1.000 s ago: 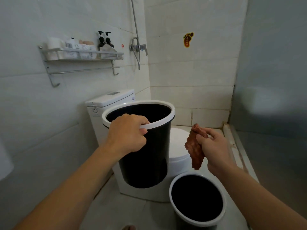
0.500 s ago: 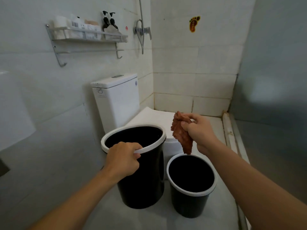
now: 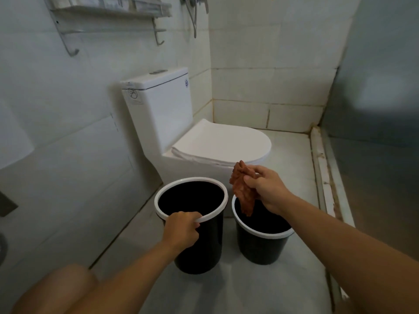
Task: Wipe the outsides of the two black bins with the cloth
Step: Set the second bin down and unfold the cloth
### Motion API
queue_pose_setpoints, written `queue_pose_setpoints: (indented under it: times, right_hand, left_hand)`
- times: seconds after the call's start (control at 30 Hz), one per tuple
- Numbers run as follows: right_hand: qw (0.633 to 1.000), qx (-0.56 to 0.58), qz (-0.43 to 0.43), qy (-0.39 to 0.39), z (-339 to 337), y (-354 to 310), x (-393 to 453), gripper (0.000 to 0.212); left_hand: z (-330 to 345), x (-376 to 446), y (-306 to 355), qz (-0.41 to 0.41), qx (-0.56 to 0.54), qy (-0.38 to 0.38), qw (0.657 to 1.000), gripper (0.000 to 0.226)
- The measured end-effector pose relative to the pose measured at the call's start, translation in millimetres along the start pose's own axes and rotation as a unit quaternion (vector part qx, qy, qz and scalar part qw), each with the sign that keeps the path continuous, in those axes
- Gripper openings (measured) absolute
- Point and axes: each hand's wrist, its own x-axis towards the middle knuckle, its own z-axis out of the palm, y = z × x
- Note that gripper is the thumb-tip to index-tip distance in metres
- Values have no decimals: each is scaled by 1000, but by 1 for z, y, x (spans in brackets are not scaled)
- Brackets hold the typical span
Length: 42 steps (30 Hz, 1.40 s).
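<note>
Floor: two bins, toilet.

Two black bins with white rims stand upright just beside each other on the tiled floor, in front of the white toilet. The left hand grips the near rim of the left bin. The right hand pinches a crumpled brown cloth, which hangs over the right bin. A metal shelf is fixed on the left wall.
</note>
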Motion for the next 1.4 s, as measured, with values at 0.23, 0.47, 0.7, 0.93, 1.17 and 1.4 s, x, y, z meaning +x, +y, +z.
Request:
queue_pose_setpoints:
  times: [0.23,0.47,0.7,0.93,1.17,1.4]
  right_hand:
    - [992,-54,58,-98,4,9,2,44]
    - [989,-81,58,-110,3,8,7,43]
    - [984,-126,53,-115,2,7,10,40]
    - [973,-193,41,-116,0,1,10,38]
    - [975,-198,25,-99,-9,-16,15,42]
    - [970,-230,2,-78,-10,-21,17,43]
  left_hand:
    - [50,-1,-3,48,53,-41,997,31]
    - [81,-3,-15,6,12,-65,998,22]
    - [104,0,-21,-36,-67,-96,992,21]
    - [77,32,-9,-16,-183,-250,951,22]
    - [-22,93,3,53,-106,-205,972,30]
    - [-60,83,22,76,-225,-142,961,45]
